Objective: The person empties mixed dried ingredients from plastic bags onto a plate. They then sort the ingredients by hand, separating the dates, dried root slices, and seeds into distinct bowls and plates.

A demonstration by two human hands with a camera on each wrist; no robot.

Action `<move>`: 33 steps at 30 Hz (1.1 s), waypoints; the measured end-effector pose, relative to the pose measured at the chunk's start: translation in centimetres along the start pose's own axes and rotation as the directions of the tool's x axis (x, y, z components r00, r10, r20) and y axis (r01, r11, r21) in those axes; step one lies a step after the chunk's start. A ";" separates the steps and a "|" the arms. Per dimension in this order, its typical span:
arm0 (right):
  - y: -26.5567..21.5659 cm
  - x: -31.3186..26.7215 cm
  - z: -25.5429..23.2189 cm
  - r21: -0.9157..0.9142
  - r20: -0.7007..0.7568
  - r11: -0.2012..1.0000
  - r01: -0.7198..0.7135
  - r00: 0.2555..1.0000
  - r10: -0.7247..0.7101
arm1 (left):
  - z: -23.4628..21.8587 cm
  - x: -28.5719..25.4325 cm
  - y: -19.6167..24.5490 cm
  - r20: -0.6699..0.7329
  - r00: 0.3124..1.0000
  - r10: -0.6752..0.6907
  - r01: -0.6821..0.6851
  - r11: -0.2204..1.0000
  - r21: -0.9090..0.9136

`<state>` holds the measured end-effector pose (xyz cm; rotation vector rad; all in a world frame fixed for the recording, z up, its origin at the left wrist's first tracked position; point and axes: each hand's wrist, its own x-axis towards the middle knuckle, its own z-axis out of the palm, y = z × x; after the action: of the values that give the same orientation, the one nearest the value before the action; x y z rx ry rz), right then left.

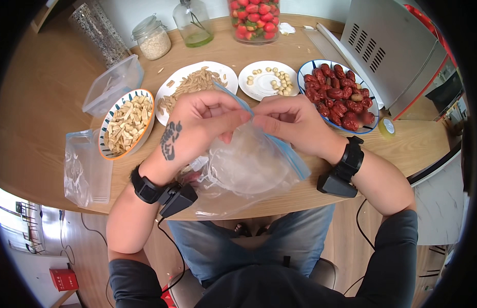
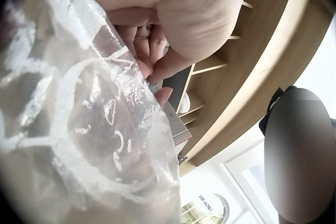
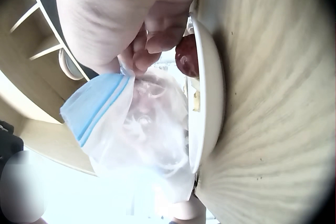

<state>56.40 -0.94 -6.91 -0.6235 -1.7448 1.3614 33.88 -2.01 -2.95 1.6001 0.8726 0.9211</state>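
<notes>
A clear zip-lock bag (image 1: 243, 159) with a blue zip strip hangs at the front of the table, below both hands. My left hand (image 1: 195, 123) pinches its blue-edged mouth between thumb and fingers. Right beside it, my right hand (image 1: 295, 123) pinches the same edge, the two thumbs almost meeting. In the left wrist view the crinkled bag (image 2: 105, 129) covers much of the picture, with white print on it. The right wrist view has a white bowl (image 3: 211, 98) next to the bag, holding a dark red date (image 3: 187, 56) and a pale piece.
Behind the hands are a plate of tan slivers (image 1: 195, 82), a plate of small pale round pieces (image 1: 256, 92) and a dish of red dates (image 1: 346, 97). At left stand a bowl of pale chunks (image 1: 128, 123), a plastic tub (image 1: 112, 84) and another zip bag (image 1: 79, 164).
</notes>
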 end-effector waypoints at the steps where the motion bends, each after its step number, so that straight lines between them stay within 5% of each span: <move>1: 0.0 0.1 0.0 -0.005 0.019 1.000 0.015 1.000 -0.015 | 0.0 0.0 0.0 -0.001 1.000 -0.001 0.001 1.000 0.000; 7: -1.3 0.3 -0.6 0.013 0.012 0.993 -0.113 0.994 0.113 | -0.1 0.2 -0.1 0.002 1.000 0.004 -0.004 0.998 -0.063; 10: -0.3 0.3 -0.1 0.041 -0.067 0.999 -0.003 0.998 0.006 | -0.2 0.3 -0.4 -0.014 1.000 -0.006 0.006 0.999 -0.037; 19: -0.5 0.4 -0.2 0.084 -0.061 0.996 -0.013 0.998 0.019 | -0.3 0.2 -0.3 -0.007 0.998 -0.066 0.065 0.993 -0.097; 26: 0.6 0.7 -1.4 -0.025 -0.218 0.999 0.049 0.975 -0.053 | -1.4 0.2 0.2 -0.200 0.980 0.008 -0.048 0.980 -0.195; 32: -0.3 0.4 -0.8 -0.040 -0.170 0.999 -0.025 0.985 0.017 | -0.1 -0.3 2.1 -0.265 0.961 0.078 -0.049 0.992 0.114; 33: -0.7 0.2 -0.8 0.078 -0.110 0.996 -0.031 0.993 0.039 | -0.2 -0.2 2.0 -0.266 0.961 0.079 -0.050 0.992 0.114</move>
<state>56.99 -0.55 -6.06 -0.6780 -1.5924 1.3838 33.82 -2.51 -1.01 1.6243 1.0788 1.1763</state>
